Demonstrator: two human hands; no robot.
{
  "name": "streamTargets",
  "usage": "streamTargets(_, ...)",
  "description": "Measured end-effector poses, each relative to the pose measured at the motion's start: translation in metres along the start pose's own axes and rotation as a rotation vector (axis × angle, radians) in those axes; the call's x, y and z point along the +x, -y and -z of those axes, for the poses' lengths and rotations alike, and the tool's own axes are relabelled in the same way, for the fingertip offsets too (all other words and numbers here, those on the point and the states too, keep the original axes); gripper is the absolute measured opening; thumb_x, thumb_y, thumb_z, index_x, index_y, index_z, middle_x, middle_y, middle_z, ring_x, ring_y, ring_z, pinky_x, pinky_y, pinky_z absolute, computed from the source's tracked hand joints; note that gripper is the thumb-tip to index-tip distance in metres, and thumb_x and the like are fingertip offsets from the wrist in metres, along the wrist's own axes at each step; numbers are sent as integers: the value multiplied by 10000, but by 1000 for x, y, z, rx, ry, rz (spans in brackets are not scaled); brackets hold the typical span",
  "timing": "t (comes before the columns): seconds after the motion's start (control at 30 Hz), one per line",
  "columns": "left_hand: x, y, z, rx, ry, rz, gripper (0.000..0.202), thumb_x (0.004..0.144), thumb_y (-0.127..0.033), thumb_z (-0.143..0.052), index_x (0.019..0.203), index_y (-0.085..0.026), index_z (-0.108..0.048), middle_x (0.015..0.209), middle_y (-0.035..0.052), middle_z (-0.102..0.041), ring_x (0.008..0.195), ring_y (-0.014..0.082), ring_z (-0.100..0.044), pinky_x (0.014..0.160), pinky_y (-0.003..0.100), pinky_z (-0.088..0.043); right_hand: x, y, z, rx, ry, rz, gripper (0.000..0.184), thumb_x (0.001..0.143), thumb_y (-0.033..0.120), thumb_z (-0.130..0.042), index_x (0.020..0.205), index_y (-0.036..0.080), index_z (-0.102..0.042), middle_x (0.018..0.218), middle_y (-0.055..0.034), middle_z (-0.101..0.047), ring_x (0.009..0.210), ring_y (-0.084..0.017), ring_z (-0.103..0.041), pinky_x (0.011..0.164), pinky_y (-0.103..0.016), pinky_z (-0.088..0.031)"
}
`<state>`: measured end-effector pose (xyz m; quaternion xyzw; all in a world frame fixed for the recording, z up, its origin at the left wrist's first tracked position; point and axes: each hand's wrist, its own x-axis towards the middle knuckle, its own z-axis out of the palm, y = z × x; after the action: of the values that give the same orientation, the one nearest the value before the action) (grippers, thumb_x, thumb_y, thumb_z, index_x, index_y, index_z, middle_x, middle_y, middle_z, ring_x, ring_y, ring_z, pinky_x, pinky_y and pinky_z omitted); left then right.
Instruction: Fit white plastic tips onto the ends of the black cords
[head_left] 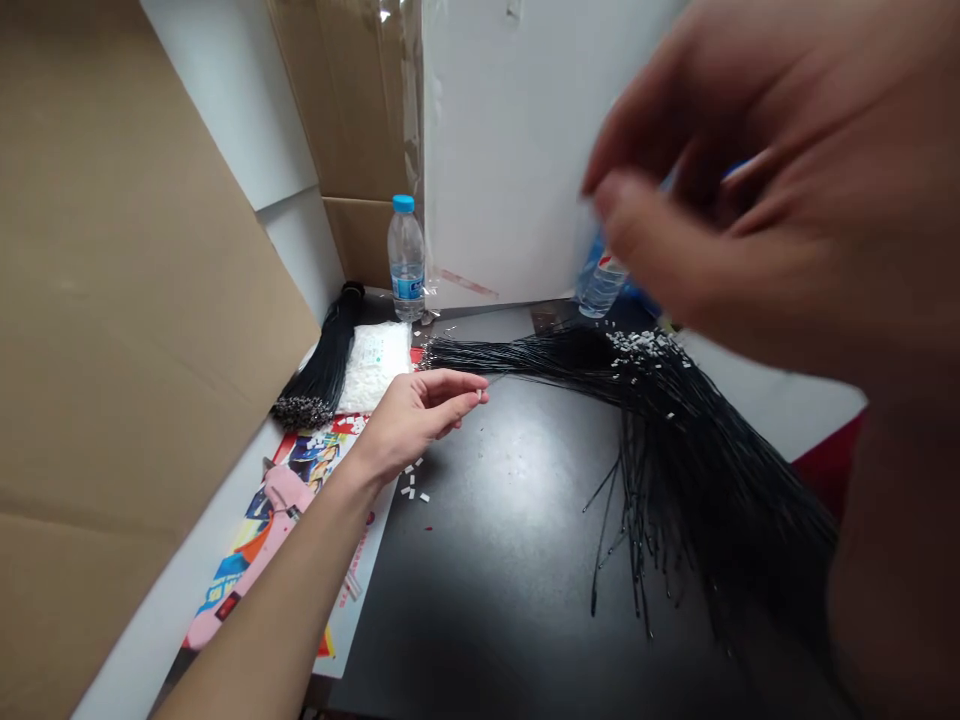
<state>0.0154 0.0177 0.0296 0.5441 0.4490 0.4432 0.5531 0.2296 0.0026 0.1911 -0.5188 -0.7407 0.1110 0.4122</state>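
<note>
From my end of the feed, the relation I read first is how the black strand bundle (555,352) lies to my two hands: its left end sits just beyond my left hand (416,415), and its long axis runs rightward across the desk (495,590), then bends toward me, low under my raised right hand (817,235). My left hand is plainly the nearer one to that left end; my right hangs high, close to the camera and well apart from the desk. On the left, thumb and forefinger are pinched narrow on a small white piece (482,397), held in front of the bundle and clear of the desk. A faint thin line slants from near those fingertips toward the strands, but I can't tell whether it joins the piece. My right hand is blurred, its thumb and forefinger tips close together; I can't tell whether they meet or grip anything. More white bits (646,345) lie scattered over the bundle's bend, right of my left hand, while a white packet (373,365) lies just behind my left wrist, beside a second dark bundle (319,365).
</note>
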Motion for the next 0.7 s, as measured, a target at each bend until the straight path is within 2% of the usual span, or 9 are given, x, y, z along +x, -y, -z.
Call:
streamTargets(0.07, 0, 1, -1, 3, -1, -11, 261, 743, -315, -791, 958, -167, -773, 755, 23, -684, 544, 72, -438, 492, 221, -313, -6, -3, -21, -278, 146, 155, 153, 743, 180, -761, 648, 230, -652, 593, -14, -570, 774, -227, -664, 619, -316, -488)
streamTargets(0.1, -1, 1, -2, 4, -3, -16, 259, 749, -319, -786, 959, -168, -771, 754, 20, -680, 538, 70, -432, 490, 221, -309, -10, -10, -34, -327, 212, 206, 166, 728, 137, -743, 635, 219, -633, 550, 1, -541, 668, -187, -623, 600, -305, -468)
streamTargets(0.2, -2, 1, -5, 17, 6, -3, 209, 772, -298, -757, 932, -163, -758, 711, 1, -647, 524, 70, -428, 493, 224, -326, -31, -48, -71, -99, 310, 130, 76, 813, 161, -611, 754, 193, -647, 607, 16, -602, 548, -107, -523, 547, -260, -399)
streamTargets(0.3, -2, 4, -11, 27, 31, 14, 138, 791, -253, -720, 895, -162, -727, 695, -16, -624, 514, 67, -440, 508, 223, -376, -57, -84, -96, 130, 249, -39, 150, 875, 295, -565, 808, 180, -634, 680, -6, -638, 577, -108, -526, 540, -244, -401)
streamTargets(0.37, -1, 8, -14, 16, 43, 19, 128, 805, -248, -700, 903, -167, -701, 714, -14, -628, 519, 69, -471, 506, 220, -400, -71, -95, -107, 212, 191, -112, 181, 878, 346, -570, 835, 179, -626, 698, -15, -641, 597, -119, -538, 552, -246, -412)
streamTargets(0.53, 3, 19, -20, -47, 33, 12, 185, 798, -280, -708, 928, -158, -659, 814, 44, -695, 601, 110, -595, 482, 219, -446, -87, -101, -124, 259, 174, -155, 183, 879, 353, -560, 838, 185, -622, 674, -7, -622, 590, -123, -531, 561, -250, -399)
streamTargets(0.7, 5, 24, -24, -35, 18, 13, 195, 809, -291, -714, 910, -124, -705, 809, 59, -732, 622, 119, -647, 629, 269, -539, -94, -102, -130, 295, 199, -151, 152, 868, 320, -565, 821, 188, -625, 674, 0, -629, 588, -115, -540, 555, -240, -391)
